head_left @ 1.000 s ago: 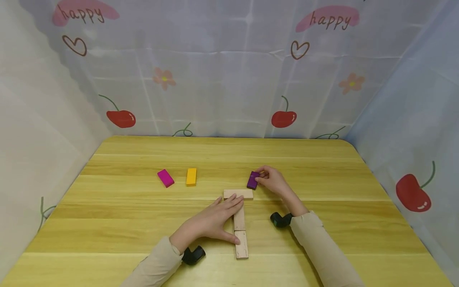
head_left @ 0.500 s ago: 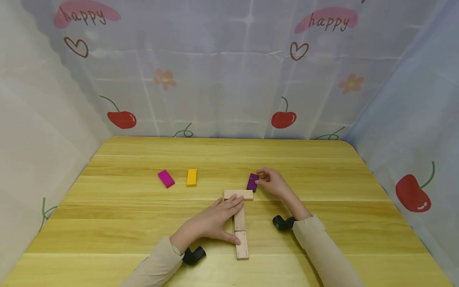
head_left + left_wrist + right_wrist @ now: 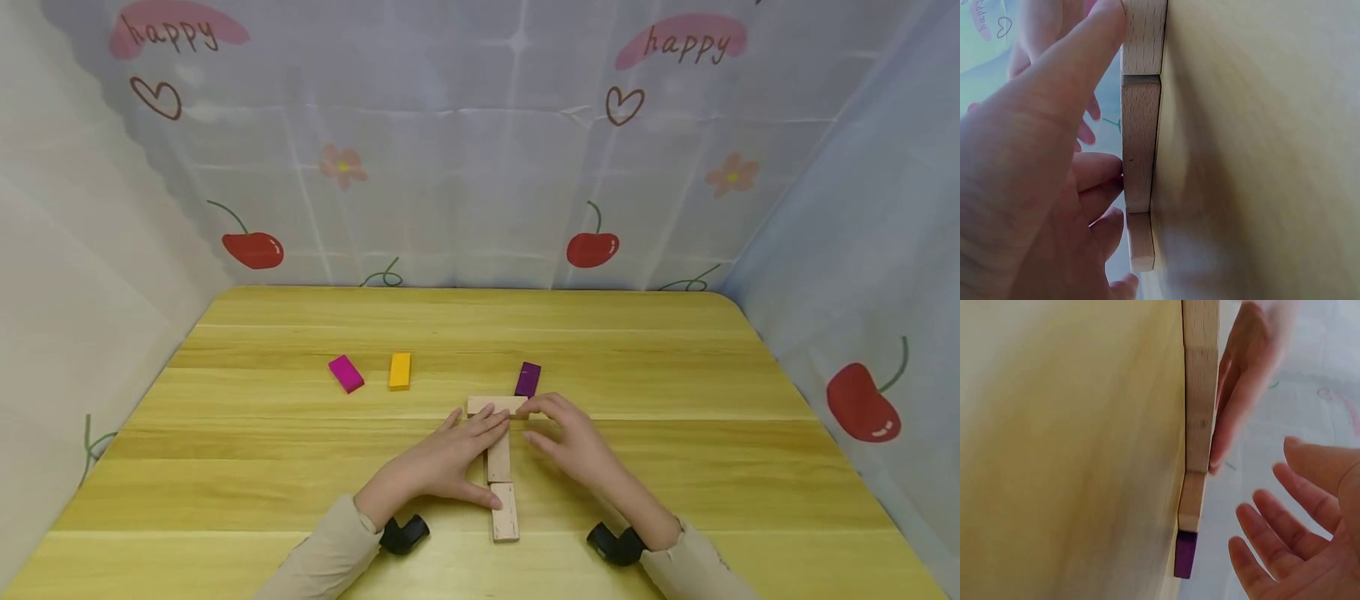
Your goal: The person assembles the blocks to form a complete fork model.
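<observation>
Two plain wooden blocks lie end to end, the middle block (image 3: 498, 458) and the near block (image 3: 505, 512). A third plain block (image 3: 483, 405) lies crosswise at their far end, forming a T. My left hand (image 3: 442, 462) rests over them, its fingers by the far joint and its thumb on the near block. The purple block (image 3: 528, 379) lies just beyond the crosswise block's right end. My right hand (image 3: 573, 442) hovers right of the T and holds nothing. In the right wrist view its fingers (image 3: 1291, 528) are loosely spread, apart from the blocks.
A pink block (image 3: 346, 374) and a yellow block (image 3: 400, 372) lie farther left on the wooden table (image 3: 225, 483). A printed curtain (image 3: 465, 150) stands behind the table's far edge. Black wrist devices sit under both wrists.
My right hand has let go of the purple block and come back toward me, beside the T. The purple block has shifted slightly nearer the crosswise block. My left hand has stayed put.
</observation>
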Action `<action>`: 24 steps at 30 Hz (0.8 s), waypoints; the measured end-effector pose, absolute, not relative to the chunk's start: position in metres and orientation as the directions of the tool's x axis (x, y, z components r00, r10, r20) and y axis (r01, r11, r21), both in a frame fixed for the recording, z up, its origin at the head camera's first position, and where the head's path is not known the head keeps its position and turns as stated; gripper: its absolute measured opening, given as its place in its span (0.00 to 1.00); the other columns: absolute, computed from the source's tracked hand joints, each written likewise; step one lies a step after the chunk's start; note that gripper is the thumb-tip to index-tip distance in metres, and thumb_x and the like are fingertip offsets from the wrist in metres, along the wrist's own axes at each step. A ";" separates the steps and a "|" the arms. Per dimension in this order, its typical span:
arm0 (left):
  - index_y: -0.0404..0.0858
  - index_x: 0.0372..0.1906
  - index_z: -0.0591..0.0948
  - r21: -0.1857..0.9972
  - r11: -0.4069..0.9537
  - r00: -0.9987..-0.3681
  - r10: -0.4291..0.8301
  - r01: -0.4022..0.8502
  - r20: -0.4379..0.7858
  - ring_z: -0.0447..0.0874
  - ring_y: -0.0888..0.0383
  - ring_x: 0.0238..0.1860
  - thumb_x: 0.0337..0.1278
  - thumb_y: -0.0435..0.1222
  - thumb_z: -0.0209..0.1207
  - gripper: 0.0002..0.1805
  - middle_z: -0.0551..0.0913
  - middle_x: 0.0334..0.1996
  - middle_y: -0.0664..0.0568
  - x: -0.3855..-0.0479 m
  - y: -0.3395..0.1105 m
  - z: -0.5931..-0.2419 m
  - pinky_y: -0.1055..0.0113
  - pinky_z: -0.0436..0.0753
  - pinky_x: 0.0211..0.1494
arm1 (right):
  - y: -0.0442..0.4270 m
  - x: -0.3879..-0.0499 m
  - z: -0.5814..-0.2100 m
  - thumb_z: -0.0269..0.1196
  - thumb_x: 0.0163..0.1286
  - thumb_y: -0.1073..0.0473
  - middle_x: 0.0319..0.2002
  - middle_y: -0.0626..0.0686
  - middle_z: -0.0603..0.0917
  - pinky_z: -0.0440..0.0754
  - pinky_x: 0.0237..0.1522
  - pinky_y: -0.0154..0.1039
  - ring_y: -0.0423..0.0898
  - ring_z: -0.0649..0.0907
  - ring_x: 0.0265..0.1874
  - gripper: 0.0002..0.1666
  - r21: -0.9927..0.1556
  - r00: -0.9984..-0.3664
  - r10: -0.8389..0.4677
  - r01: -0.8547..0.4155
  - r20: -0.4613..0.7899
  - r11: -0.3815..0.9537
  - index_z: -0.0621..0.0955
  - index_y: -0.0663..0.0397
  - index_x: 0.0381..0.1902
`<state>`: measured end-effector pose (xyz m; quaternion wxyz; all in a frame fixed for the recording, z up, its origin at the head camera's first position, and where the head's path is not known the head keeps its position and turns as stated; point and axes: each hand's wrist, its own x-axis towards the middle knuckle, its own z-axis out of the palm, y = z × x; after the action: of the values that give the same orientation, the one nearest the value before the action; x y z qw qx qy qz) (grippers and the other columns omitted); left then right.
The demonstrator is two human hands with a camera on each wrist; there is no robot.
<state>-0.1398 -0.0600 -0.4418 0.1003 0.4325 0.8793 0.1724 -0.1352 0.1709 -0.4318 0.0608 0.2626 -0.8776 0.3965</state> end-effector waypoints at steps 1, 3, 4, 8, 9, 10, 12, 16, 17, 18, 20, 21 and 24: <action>0.35 0.72 0.54 0.388 0.565 -0.605 0.796 0.728 -0.024 0.38 0.53 0.71 0.46 0.67 0.55 0.56 0.47 0.73 0.50 -0.140 -0.060 -0.442 0.42 0.42 0.67 | 0.171 -0.131 -0.432 0.68 0.57 0.67 0.47 0.48 0.79 0.75 0.52 0.48 0.48 0.77 0.51 0.18 -0.660 -0.843 -0.438 -0.524 0.312 0.539 0.80 0.55 0.46; 0.35 0.73 0.53 0.389 0.563 -0.604 0.797 0.729 -0.023 0.38 0.53 0.72 0.46 0.67 0.55 0.56 0.47 0.73 0.50 -0.140 -0.060 -0.442 0.42 0.42 0.67 | 0.170 -0.123 -0.433 0.69 0.57 0.67 0.47 0.47 0.78 0.75 0.52 0.47 0.47 0.77 0.51 0.18 -0.651 -0.824 -0.481 -0.546 0.301 0.528 0.80 0.55 0.46; 0.35 0.73 0.53 0.390 0.564 -0.604 0.797 0.728 -0.024 0.38 0.53 0.72 0.46 0.67 0.55 0.56 0.47 0.73 0.50 -0.140 -0.060 -0.443 0.42 0.41 0.67 | 0.170 -0.120 -0.433 0.69 0.57 0.67 0.48 0.46 0.78 0.75 0.52 0.46 0.47 0.77 0.51 0.19 -0.646 -0.814 -0.501 -0.555 0.293 0.524 0.80 0.55 0.47; 0.35 0.73 0.51 0.401 0.556 -0.601 0.799 0.728 -0.019 0.36 0.54 0.72 0.45 0.68 0.54 0.58 0.44 0.73 0.49 -0.141 -0.060 -0.444 0.43 0.41 0.67 | 0.169 -0.113 -0.436 0.69 0.57 0.64 0.51 0.47 0.77 0.73 0.55 0.46 0.45 0.75 0.53 0.22 -0.630 -0.781 -0.572 -0.581 0.252 0.516 0.79 0.54 0.51; 0.35 0.73 0.50 0.404 0.554 -0.600 0.800 0.728 -0.014 0.36 0.54 0.72 0.45 0.68 0.54 0.58 0.44 0.73 0.49 -0.141 -0.060 -0.443 0.43 0.41 0.68 | 0.169 -0.112 -0.437 0.69 0.57 0.62 0.52 0.48 0.77 0.72 0.56 0.46 0.45 0.74 0.54 0.23 -0.629 -0.771 -0.590 -0.586 0.239 0.511 0.79 0.53 0.52; 0.35 0.73 0.50 0.409 0.552 -0.603 0.798 0.727 -0.005 0.37 0.53 0.72 0.45 0.68 0.54 0.58 0.44 0.73 0.49 -0.141 -0.061 -0.442 0.44 0.41 0.68 | 0.169 -0.111 -0.437 0.69 0.58 0.59 0.54 0.48 0.76 0.71 0.57 0.46 0.45 0.73 0.56 0.24 -0.627 -0.762 -0.608 -0.591 0.224 0.508 0.78 0.52 0.53; 0.34 0.73 0.50 0.413 0.556 -0.615 0.789 0.722 0.014 0.37 0.52 0.72 0.47 0.67 0.55 0.57 0.44 0.73 0.48 -0.143 -0.064 -0.439 0.45 0.41 0.68 | 0.168 -0.109 -0.438 0.69 0.58 0.54 0.58 0.49 0.73 0.69 0.59 0.48 0.45 0.70 0.60 0.26 -0.624 -0.742 -0.640 -0.599 0.197 0.502 0.77 0.49 0.55; 0.32 0.72 0.53 0.419 0.599 -0.678 0.732 0.683 0.059 0.41 0.49 0.71 0.55 0.57 0.58 0.49 0.47 0.72 0.44 -0.153 -0.081 -0.430 0.46 0.44 0.68 | 0.166 -0.106 -0.439 0.69 0.58 0.48 0.65 0.50 0.66 0.63 0.62 0.50 0.47 0.62 0.65 0.33 -0.612 -0.707 -0.691 -0.616 0.153 0.496 0.74 0.48 0.61; 0.31 0.72 0.53 0.419 0.615 -0.699 0.712 0.668 0.070 0.42 0.48 0.71 0.57 0.54 0.59 0.47 0.48 0.72 0.43 -0.157 -0.087 -0.428 0.46 0.45 0.68 | 0.166 -0.105 -0.440 0.69 0.58 0.47 0.66 0.50 0.65 0.62 0.62 0.51 0.47 0.60 0.66 0.35 -0.608 -0.700 -0.699 -0.620 0.144 0.496 0.73 0.48 0.62; 0.31 0.71 0.54 0.435 0.628 -0.721 0.688 0.645 0.077 0.43 0.47 0.71 0.58 0.51 0.60 0.46 0.48 0.72 0.43 -0.161 -0.094 -0.425 0.47 0.46 0.68 | 0.165 -0.105 -0.440 0.69 0.58 0.47 0.67 0.51 0.64 0.62 0.62 0.51 0.48 0.59 0.67 0.36 -0.602 -0.695 -0.706 -0.624 0.135 0.498 0.72 0.48 0.63; 0.31 0.71 0.54 0.472 0.647 -0.762 0.642 0.599 0.086 0.44 0.47 0.71 0.58 0.47 0.61 0.44 0.49 0.71 0.42 -0.168 -0.108 -0.419 0.48 0.48 0.68 | 0.166 -0.104 -0.441 0.68 0.58 0.47 0.68 0.51 0.62 0.61 0.63 0.52 0.49 0.57 0.68 0.38 -0.593 -0.690 -0.715 -0.626 0.118 0.506 0.71 0.48 0.65; 0.31 0.72 0.53 0.502 0.652 -0.782 0.617 0.568 0.084 0.44 0.47 0.71 0.58 0.46 0.61 0.44 0.48 0.72 0.43 -0.172 -0.115 -0.417 0.48 0.49 0.68 | 0.166 -0.104 -0.442 0.68 0.58 0.47 0.69 0.51 0.61 0.61 0.63 0.53 0.49 0.57 0.68 0.39 -0.591 -0.688 -0.717 -0.625 0.109 0.510 0.70 0.49 0.66; 0.33 0.72 0.52 0.612 0.639 -0.834 0.548 0.466 0.063 0.45 0.46 0.70 0.59 0.45 0.61 0.44 0.47 0.72 0.43 -0.183 -0.138 -0.414 0.49 0.51 0.68 | 0.167 -0.104 -0.443 0.67 0.59 0.47 0.69 0.51 0.61 0.60 0.63 0.53 0.50 0.56 0.68 0.39 -0.588 -0.685 -0.723 -0.621 0.088 0.517 0.69 0.49 0.67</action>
<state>-0.1833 -0.1381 -0.4144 0.0643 0.2807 0.9030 0.3190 -0.1037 0.1669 -0.4426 -0.0844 0.3877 -0.8670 0.3016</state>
